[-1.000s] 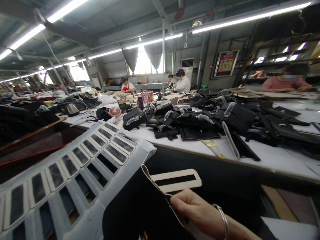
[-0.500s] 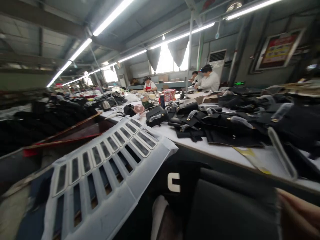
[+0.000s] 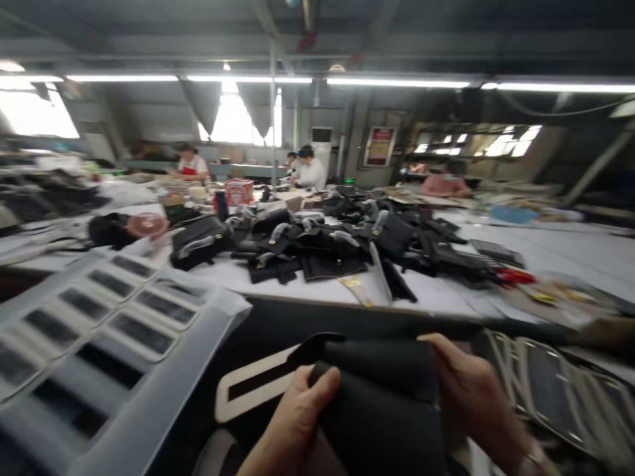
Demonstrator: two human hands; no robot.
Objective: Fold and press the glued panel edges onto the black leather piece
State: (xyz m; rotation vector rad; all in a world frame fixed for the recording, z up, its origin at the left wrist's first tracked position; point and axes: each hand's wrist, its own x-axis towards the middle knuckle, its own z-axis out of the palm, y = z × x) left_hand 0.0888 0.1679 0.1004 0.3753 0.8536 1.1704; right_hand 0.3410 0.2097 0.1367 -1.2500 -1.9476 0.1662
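Between my two hands is a black bag panel [image 3: 380, 403], folded, with a smooth leather-like face. My left hand [image 3: 300, 413] pinches its left edge, thumb on top. At the upper right edge my right hand [image 3: 469, 387] grips it, with some fingers hidden behind. A cream strip with a long slot [image 3: 225, 400] sticks out to the left from behind my left hand; whether it is joined to the panel I cannot tell. Left of my hands lies a translucent slotted tray [image 3: 198, 360], with cream-rimmed dark pieces [image 3: 143, 330] in its upper rows.
Black bags with wrapped handles [image 3: 317, 241] are heaped on the white table [image 3: 288, 287] ahead. More cream-rimmed pieces [image 3: 550, 383] stand close together right of my right hand. A pink fan [image 3: 147, 226] and a red patterned box [image 3: 239, 192] are farther back. Several people work beyond.
My view has swung to the right, so the tray sits farther left. Both hands now show on the black panel, and more of the cream strip is visible.
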